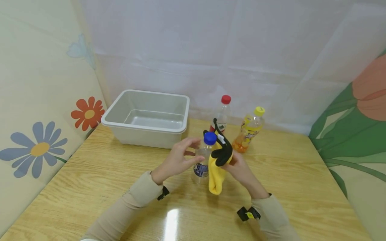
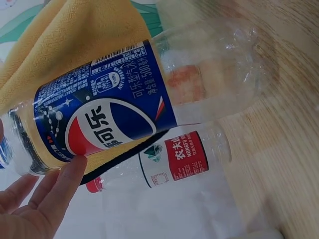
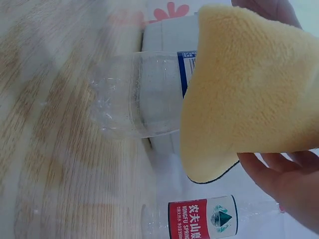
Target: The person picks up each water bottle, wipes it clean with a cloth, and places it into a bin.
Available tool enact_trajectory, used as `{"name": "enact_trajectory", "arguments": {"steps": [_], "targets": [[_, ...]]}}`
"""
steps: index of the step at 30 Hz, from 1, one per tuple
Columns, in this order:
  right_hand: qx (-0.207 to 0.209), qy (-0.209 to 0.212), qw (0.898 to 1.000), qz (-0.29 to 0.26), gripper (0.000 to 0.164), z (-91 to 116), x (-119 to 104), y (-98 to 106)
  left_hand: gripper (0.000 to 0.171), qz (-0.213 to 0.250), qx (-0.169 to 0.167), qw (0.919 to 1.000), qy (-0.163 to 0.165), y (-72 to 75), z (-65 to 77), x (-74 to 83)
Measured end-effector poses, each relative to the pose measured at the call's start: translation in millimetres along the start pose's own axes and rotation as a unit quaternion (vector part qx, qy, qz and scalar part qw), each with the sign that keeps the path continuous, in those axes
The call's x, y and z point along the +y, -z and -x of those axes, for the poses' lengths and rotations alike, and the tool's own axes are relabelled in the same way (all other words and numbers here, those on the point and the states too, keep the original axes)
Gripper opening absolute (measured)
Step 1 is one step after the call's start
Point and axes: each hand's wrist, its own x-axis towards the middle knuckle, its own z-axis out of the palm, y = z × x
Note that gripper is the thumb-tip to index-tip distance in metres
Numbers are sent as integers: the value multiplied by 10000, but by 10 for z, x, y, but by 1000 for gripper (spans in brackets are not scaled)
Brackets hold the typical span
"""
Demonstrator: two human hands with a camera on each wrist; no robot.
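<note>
A clear bottle with a blue cap and blue Pepsi label (image 2: 104,109) stands upright on the table in front of me. My left hand (image 1: 179,159) is around its upper part, fingers and thumb loosely spread on either side. One fingertip meets the label's edge in the left wrist view; the thumb there is mostly cut off. My right hand (image 1: 239,169) pinches a yellow plush cloth (image 1: 216,179) with a black part and a small white tag. The cloth (image 3: 244,94) hangs right beside the bottle and covers part of it in the right wrist view.
Behind the cloth stands a red-capped water bottle (image 1: 226,110). Farther right is a yellow-capped bottle (image 1: 251,129) with some orange liquid low inside. A grey-white plastic tub (image 1: 144,135) sits at the back left of the wooden table (image 1: 289,174). Hanging sheets bound the back and sides.
</note>
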Motion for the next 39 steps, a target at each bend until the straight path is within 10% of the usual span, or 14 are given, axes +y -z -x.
{"name": "enact_trajectory", "arguments": {"steps": [23, 39], "targets": [[43, -458, 9971, 601, 16, 105, 152, -75, 49, 294, -22, 9994, 179, 6, 4, -2], [-637, -1035, 9881, 946, 13, 182, 266, -59, 50, 552, -99, 9983, 184, 16, 1, -29]]}}
